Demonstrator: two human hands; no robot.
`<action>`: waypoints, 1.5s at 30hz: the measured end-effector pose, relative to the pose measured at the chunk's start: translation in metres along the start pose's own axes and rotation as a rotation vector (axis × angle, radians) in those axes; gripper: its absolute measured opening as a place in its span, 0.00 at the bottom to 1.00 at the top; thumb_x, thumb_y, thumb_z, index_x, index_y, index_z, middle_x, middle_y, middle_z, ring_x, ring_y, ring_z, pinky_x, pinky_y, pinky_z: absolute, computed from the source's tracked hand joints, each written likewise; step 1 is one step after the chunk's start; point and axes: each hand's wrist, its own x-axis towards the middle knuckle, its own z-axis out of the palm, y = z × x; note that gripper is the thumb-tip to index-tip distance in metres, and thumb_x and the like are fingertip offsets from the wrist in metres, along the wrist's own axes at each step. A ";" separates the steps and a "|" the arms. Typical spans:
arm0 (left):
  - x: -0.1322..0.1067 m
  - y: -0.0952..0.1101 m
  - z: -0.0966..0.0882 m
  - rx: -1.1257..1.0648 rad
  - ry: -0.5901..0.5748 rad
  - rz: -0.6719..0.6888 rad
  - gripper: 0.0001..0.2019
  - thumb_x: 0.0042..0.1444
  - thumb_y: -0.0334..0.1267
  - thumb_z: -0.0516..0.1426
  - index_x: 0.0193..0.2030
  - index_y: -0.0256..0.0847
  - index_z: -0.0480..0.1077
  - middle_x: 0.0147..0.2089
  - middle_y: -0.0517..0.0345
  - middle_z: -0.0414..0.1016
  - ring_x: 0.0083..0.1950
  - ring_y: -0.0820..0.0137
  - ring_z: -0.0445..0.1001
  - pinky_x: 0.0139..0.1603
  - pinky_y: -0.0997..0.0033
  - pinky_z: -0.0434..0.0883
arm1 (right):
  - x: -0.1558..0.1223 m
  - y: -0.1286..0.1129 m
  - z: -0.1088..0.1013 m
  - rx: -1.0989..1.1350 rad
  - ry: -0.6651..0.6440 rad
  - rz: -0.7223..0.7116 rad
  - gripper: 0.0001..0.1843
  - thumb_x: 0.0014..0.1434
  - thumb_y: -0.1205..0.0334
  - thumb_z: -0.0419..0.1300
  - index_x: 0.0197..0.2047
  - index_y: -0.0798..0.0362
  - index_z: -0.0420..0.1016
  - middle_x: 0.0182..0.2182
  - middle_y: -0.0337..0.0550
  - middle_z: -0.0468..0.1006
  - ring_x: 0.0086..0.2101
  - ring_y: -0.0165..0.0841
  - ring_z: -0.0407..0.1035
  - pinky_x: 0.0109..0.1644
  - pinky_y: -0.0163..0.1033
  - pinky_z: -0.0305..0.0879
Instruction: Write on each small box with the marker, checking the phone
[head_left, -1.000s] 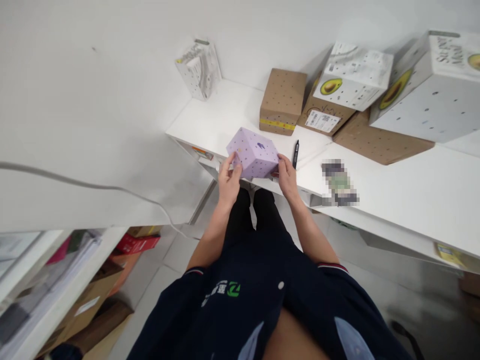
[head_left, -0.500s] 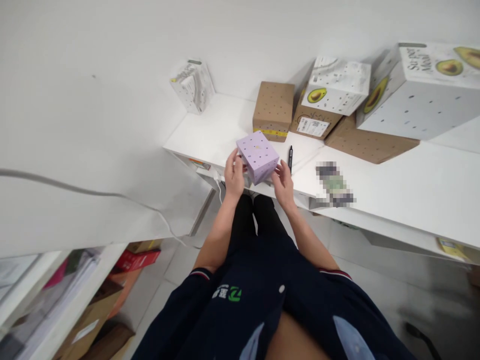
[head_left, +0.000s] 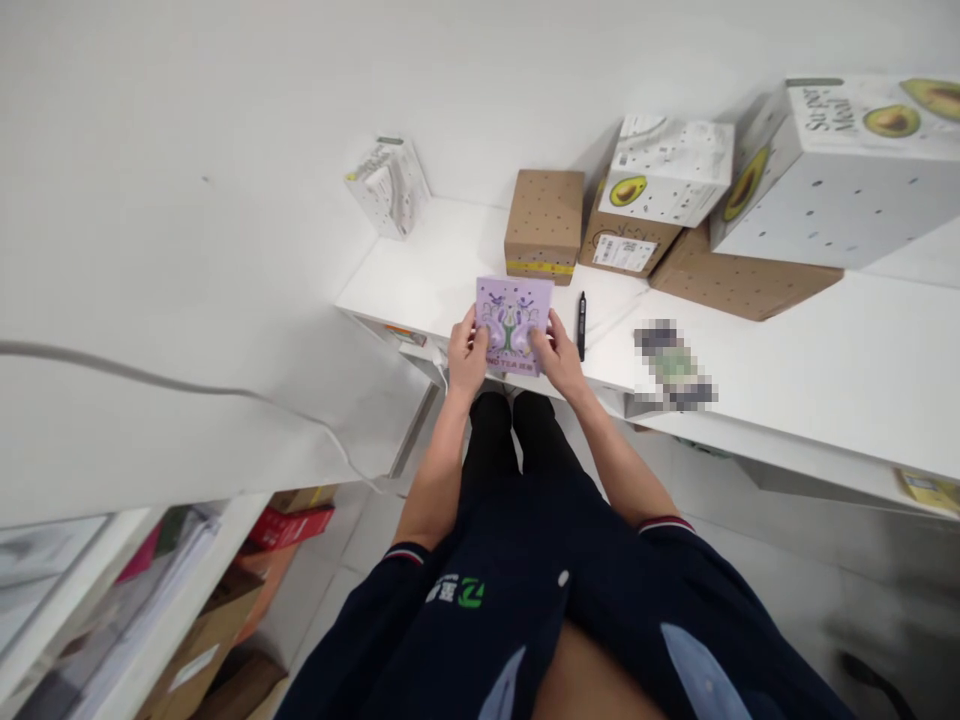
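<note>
A small purple box (head_left: 511,315) with a printed picture on its upper face is held over the front edge of the white table (head_left: 787,360). My left hand (head_left: 468,352) grips its left side, fingers curled round the edge. My right hand (head_left: 556,352) grips its right side the same way. A black pen (head_left: 580,325) lies on the table just right of the box.
Behind the purple box stand a brown cardboard box (head_left: 544,225), a second brown box with a label (head_left: 626,245) and white avocado-print boxes (head_left: 671,170) (head_left: 840,170). A small white box (head_left: 386,185) leans at the wall. Shelves with papers and cartons (head_left: 172,600) are lower left.
Both hands have turned the purple box so its dotted faces went away and the printed face now shows upward. It sits slightly lower and squarer to me.
</note>
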 end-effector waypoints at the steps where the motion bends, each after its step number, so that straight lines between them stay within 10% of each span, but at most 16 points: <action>1: -0.003 0.001 -0.001 0.024 0.007 0.003 0.28 0.60 0.58 0.57 0.62 0.47 0.71 0.54 0.47 0.75 0.51 0.62 0.76 0.53 0.62 0.74 | 0.004 -0.003 -0.002 -0.004 -0.008 0.045 0.40 0.62 0.33 0.51 0.67 0.51 0.65 0.51 0.53 0.80 0.46 0.43 0.74 0.54 0.53 0.71; 10: -0.017 -0.010 0.007 0.076 -0.042 -0.010 0.39 0.57 0.61 0.59 0.69 0.37 0.62 0.69 0.37 0.66 0.69 0.52 0.67 0.69 0.52 0.66 | 0.029 -0.008 -0.003 -0.156 -0.034 0.021 0.32 0.65 0.39 0.43 0.46 0.53 0.79 0.42 0.52 0.82 0.43 0.43 0.73 0.53 0.51 0.68; 15: -0.022 -0.016 0.006 0.159 -0.062 0.065 0.39 0.60 0.65 0.53 0.68 0.39 0.62 0.68 0.37 0.67 0.69 0.54 0.66 0.71 0.52 0.63 | 0.031 -0.002 -0.027 -0.080 -0.006 0.085 0.33 0.67 0.41 0.41 0.51 0.55 0.78 0.43 0.52 0.81 0.40 0.39 0.74 0.48 0.46 0.71; 19: -0.025 -0.017 0.008 0.197 -0.073 0.118 0.37 0.63 0.65 0.49 0.68 0.39 0.62 0.68 0.38 0.68 0.70 0.54 0.66 0.71 0.49 0.62 | 0.031 0.004 -0.053 -0.553 0.163 0.076 0.28 0.65 0.50 0.53 0.63 0.55 0.71 0.49 0.58 0.75 0.48 0.46 0.72 0.57 0.51 0.66; 24: -0.021 -0.015 0.017 0.251 -0.064 0.121 0.39 0.63 0.66 0.46 0.68 0.37 0.61 0.67 0.36 0.68 0.69 0.54 0.66 0.70 0.52 0.63 | 0.033 0.009 -0.060 -0.847 -0.048 0.190 0.32 0.63 0.65 0.51 0.71 0.51 0.61 0.54 0.64 0.70 0.48 0.50 0.73 0.54 0.53 0.67; 29: -0.010 -0.016 0.029 0.278 -0.028 0.103 0.38 0.63 0.67 0.44 0.69 0.40 0.60 0.66 0.37 0.68 0.67 0.54 0.66 0.68 0.50 0.63 | 0.031 0.013 -0.066 -0.369 0.038 0.189 0.24 0.58 0.65 0.50 0.54 0.56 0.76 0.37 0.50 0.77 0.37 0.39 0.73 0.48 0.46 0.70; 35: -0.018 -0.010 0.043 0.447 0.166 0.253 0.36 0.66 0.63 0.43 0.66 0.34 0.64 0.63 0.31 0.65 0.66 0.51 0.64 0.66 0.45 0.62 | 0.007 -0.017 -0.077 0.685 0.059 0.156 0.21 0.50 0.58 0.60 0.49 0.46 0.69 0.34 0.37 0.80 0.32 0.31 0.75 0.37 0.37 0.73; 39: -0.030 -0.008 0.049 0.517 0.173 0.530 0.20 0.69 0.49 0.49 0.55 0.40 0.75 0.54 0.41 0.73 0.59 0.58 0.69 0.65 0.53 0.63 | -0.001 -0.038 -0.072 0.700 0.176 -0.005 0.18 0.48 0.60 0.68 0.41 0.46 0.68 0.22 0.27 0.74 0.24 0.26 0.71 0.31 0.31 0.68; 45: -0.020 -0.017 0.048 0.580 0.134 0.548 0.16 0.68 0.43 0.51 0.48 0.40 0.78 0.47 0.44 0.76 0.54 0.59 0.70 0.62 0.56 0.65 | 0.016 -0.051 -0.048 0.559 0.309 -0.120 0.14 0.60 0.47 0.60 0.37 0.47 0.65 0.14 0.26 0.64 0.16 0.25 0.61 0.23 0.30 0.58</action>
